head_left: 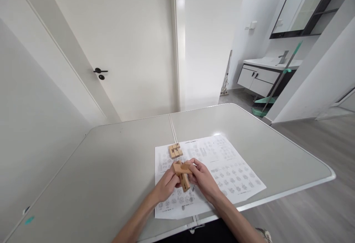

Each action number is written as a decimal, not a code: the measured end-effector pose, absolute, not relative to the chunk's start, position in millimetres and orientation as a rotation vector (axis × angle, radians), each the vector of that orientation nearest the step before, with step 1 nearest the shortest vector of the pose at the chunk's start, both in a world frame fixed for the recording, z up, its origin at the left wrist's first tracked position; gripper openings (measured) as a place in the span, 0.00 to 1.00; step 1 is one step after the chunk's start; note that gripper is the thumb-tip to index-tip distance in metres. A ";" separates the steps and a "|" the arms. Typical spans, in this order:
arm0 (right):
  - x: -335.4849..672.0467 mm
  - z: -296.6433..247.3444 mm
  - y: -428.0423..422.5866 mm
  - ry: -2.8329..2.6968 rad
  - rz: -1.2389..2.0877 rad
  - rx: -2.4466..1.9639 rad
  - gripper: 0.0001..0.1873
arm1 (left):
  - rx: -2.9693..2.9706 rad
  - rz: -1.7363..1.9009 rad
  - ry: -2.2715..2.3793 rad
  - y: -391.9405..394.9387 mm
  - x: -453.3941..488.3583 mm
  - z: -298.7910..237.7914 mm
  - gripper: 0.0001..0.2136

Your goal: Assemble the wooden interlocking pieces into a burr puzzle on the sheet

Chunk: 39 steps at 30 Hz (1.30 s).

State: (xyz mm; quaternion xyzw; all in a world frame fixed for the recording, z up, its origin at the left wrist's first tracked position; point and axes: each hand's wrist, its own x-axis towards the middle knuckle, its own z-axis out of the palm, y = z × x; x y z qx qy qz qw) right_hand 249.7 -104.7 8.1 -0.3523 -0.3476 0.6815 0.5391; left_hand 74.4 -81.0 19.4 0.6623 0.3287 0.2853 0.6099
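Observation:
My left hand (166,184) and my right hand (203,178) are closed around a few wooden puzzle pieces (183,178) fitted across one another. One notched bar points down toward me and bears a dark printed mark on its end; another lies crosswise between the fingers. Just beyond the hands, more wooden puzzle pieces (175,150) lie side by side on the paper. Under everything is a large white instruction sheet (230,150) printed with small grey diagrams. Some fingertips are hidden behind the wood.
The sheet rests on a grey folding table (122,169) with a seam down its middle and a metal rim. Past the table stand a white door (133,43) with a black handle, a sink cabinet (259,76), and a green broom and dustpan (260,112).

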 end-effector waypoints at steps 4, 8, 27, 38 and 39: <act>251.0 14.0 -106.8 -0.776 1.650 -0.843 0.23 | 1.522 0.678 0.726 -84.6 77.6 18.4 0.02; 248.6 16.3 -109.8 -0.831 1.549 -0.913 0.24 | 1.557 0.687 0.713 -85.4 77.9 21.0 0.03; 253.9 23.1 -118.7 -0.872 1.696 -0.717 0.20 | 1.612 0.745 0.837 -89.6 79.5 34.3 0.37; 247.5 19.4 -118.6 -0.833 1.639 -0.789 0.23 | 1.636 0.748 0.832 -88.6 77.9 32.6 0.35; 247.9 18.9 -118.7 -0.843 1.644 -0.789 0.22 | 1.638 0.752 0.822 -88.4 77.7 33.1 0.35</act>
